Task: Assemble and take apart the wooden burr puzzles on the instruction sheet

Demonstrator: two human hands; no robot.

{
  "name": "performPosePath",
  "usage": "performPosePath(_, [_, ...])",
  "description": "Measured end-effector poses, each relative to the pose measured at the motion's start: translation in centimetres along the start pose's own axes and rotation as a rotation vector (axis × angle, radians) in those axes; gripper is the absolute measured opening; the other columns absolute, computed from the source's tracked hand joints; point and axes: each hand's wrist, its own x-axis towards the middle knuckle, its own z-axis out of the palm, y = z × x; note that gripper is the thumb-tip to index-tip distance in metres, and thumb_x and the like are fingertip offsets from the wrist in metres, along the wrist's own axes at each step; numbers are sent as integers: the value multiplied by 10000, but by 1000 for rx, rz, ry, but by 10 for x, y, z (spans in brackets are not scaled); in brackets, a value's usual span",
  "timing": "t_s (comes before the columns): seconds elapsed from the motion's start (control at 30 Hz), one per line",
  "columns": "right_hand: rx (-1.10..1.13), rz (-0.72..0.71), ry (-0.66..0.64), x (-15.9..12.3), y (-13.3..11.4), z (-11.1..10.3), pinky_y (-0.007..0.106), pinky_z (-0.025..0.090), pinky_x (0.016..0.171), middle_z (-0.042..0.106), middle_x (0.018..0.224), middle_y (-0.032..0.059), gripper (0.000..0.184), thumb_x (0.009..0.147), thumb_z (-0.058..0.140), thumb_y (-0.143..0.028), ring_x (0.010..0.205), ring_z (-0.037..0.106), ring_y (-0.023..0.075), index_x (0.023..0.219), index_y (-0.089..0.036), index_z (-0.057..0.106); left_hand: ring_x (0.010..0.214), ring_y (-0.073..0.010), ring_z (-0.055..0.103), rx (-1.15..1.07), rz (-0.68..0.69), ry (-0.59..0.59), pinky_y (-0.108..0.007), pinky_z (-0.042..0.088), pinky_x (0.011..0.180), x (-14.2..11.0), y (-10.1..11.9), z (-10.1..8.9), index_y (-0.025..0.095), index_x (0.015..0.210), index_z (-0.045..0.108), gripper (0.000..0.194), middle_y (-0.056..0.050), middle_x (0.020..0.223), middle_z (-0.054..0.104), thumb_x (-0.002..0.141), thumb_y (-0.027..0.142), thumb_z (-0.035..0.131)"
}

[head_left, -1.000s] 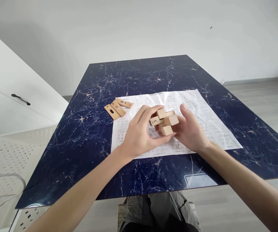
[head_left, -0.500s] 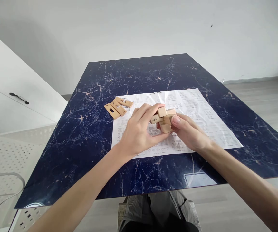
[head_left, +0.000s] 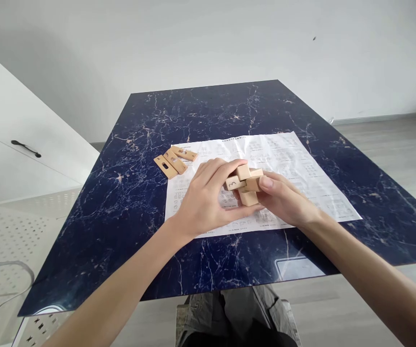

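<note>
Between my two hands is a wooden burr puzzle (head_left: pixel 244 183) of interlocking light bars, one end marked "3". My left hand (head_left: pixel 211 195) curls round its left side, fingers over the top and thumb beneath. From the right, my right hand (head_left: pixel 283 197) grips it, the thumb pressed on a bar's end and the other fingers hidden behind. Below the puzzle lies a printed instruction sheet (head_left: pixel 319 193), creased and covered with small diagrams. Left of my left hand, flat wooden pieces (head_left: pixel 171 163) with cut-outs and handwritten numbers overlap on the sheet's corner and the table.
The table (head_left: pixel 128 202) has a dark blue marbled, glossy top. A white cabinet (head_left: pixel 23 111) with a black handle stands at the left, above a white perforated unit (head_left: pixel 20 231) with a cable (head_left: pixel 23 265). My lap (head_left: pixel 236 313) is under the near edge.
The puzzle has tilted slightly in my hands, so the end marked "3" faces me more squarely. My left thumb sits a little lower. The flat pieces have not moved on the table.
</note>
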Motion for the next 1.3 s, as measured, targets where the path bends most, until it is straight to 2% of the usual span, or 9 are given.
performPosePath(0.07, [41, 2, -11, 1, 0, 0, 389, 574, 771, 688, 902, 71, 493, 947, 636, -696, 814, 640, 235, 1017, -219, 744, 1005, -255, 662, -35, 29, -37, -421, 544, 911, 2, -1, -4, 252, 1391, 552, 598, -73, 1110, 687, 922, 556, 764])
performPosePath(0.2, [111, -2, -66, 2, 2, -1, 418, 592, 772, 687, 867, 80, 558, 963, 557, -739, 818, 666, 258, 1000, -215, 746, 973, -234, 637, -8, 84, -74, -393, 536, 885, 3, -5, -10, 239, 1415, 521, 419, -81, 1107, 659, 1058, 446, 598])
performPosePath(0.37, [48, -17, -20, 0, 4, 1, 456, 602, 822, 709, 989, 96, 698, 968, 433, -836, 891, 703, 283, 1223, -237, 682, 974, -228, 616, 10, 111, -93, -378, 530, 865, 2, -5, -10, 211, 1359, 496, 317, -98, 1115, 631, 1103, 397, 502])
performPosePath(0.57, [-193, -163, 85, -10, -3, 7, 435, 575, 870, 698, 1049, 95, 533, 1044, 440, -718, 974, 689, 280, 1186, -259, 670, 909, -214, 609, -69, 48, 18, -381, 516, 821, 1, 0, -7, 230, 1267, 531, 265, -80, 1066, 650, 1124, 427, 426])
performPosePath(0.7, [-381, -270, 147, -14, -2, 10, 393, 556, 790, 685, 990, 76, 443, 1103, 415, -601, 859, 657, 237, 1120, -247, 681, 901, -207, 625, -118, 39, 51, -371, 518, 792, 1, 1, -5, 220, 1207, 560, 279, -81, 1050, 670, 1122, 453, 431])
performPosePath(0.8, [-384, -331, 181, -14, 0, 12, 373, 565, 739, 673, 986, 53, 413, 1116, 427, -555, 769, 631, 207, 1339, -253, 600, 866, -190, 615, -142, 56, 74, -350, 514, 766, 1, 2, -4, 210, 1168, 573, 277, -68, 1007, 665, 1115, 457, 461])
performPosePath(0.9, [-383, -347, 172, -14, 0, 14, 415, 585, 879, 701, 1150, 82, 482, 1121, 417, -548, 943, 689, 240, 1506, -277, 518, 838, -180, 602, -154, 45, 90, -342, 513, 750, 0, 2, -2, 205, 1147, 580, 281, -54, 966, 647, 1113, 461, 469])
performPosePath(1.03, [-409, -384, 158, -12, 1, 14, 464, 549, 1034, 686, 1372, 98, 449, 1139, 377, -513, 1246, 658, 290, 1404, -280, 654, 878, -183, 630, -189, 30, 91, -342, 523, 761, 0, 4, 1, 193, 1138, 590, 264, -65, 985, 664, 1110, 434, 489])
performPosePath(1.3, [-450, -398, 268, -12, 4, 17, 457, 577, 996, 732, 1285, 89, 458, 1143, 365, -515, 1198, 692, 276, 1358, -280, 694, 882, -180, 647, -216, -4, 116, -345, 540, 755, 0, 9, 4, 202, 1141, 600, 249, -70, 1027, 699, 1103, 432, 514])
